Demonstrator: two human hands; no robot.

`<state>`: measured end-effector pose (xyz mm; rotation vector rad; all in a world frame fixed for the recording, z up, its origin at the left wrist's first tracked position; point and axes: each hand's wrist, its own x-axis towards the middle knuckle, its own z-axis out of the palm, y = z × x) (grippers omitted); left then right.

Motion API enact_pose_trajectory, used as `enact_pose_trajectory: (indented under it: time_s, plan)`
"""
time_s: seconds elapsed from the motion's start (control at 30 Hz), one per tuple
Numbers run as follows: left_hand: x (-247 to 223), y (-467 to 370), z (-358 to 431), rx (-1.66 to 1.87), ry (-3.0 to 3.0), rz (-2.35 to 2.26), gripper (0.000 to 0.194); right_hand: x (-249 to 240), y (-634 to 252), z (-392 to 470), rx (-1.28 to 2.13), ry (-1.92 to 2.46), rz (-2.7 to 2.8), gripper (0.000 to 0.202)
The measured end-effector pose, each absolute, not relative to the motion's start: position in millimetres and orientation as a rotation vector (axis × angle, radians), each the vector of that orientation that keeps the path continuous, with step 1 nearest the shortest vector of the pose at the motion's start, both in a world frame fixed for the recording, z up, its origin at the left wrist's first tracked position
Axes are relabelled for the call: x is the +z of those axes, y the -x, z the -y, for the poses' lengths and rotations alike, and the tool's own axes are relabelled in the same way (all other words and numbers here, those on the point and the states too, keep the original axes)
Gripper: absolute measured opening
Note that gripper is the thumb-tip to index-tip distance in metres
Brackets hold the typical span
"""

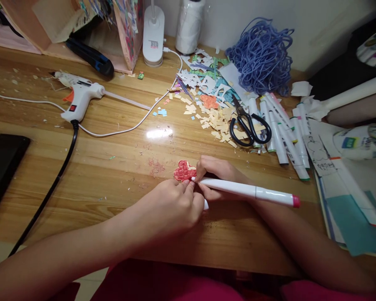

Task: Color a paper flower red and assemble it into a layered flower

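Observation:
A small flower-shaped cutout [184, 170], coloured red with a grid of lines, is at the fingers of both hands over the table. My left hand [178, 202] is closed, its thumb and forefinger pinched at the cutout's lower edge. A short white piece [206, 205], perhaps a marker cap, sticks out from under that hand. In my right hand [216, 173], fingers curled, is a white marker [241, 189] with a pinkish-red end. Its tip meets the cutout's lower right edge, close to my left fingertips. The right fingers partly cover the cutout's right side.
Black-handled scissors [249, 127] lie by paper scraps [219, 121] and several markers [282, 133]. Behind is a heap of blue cord [263, 56]. A glue gun [81, 98] with its cable, a utility knife [90, 56] and a lamp base [153, 35] are further left.

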<state>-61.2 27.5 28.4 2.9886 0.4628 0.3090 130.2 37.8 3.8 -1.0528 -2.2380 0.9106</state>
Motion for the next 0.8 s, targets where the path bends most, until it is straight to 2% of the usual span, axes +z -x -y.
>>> enact_pose_trajectory:
  time_s: [0.27,0.8]
  plan:
    - [30.6,61.7,-28.0,0.295,-2.922,-0.548,0.013,0.6,-133.4,-37.3,1.01,1.395,1.801,0.011]
    - [27.4,56.9,-26.1,0.501,-2.987,-0.786,0.026,0.8,-126.2,-40.2,0.779,1.276,2.083,0.005]
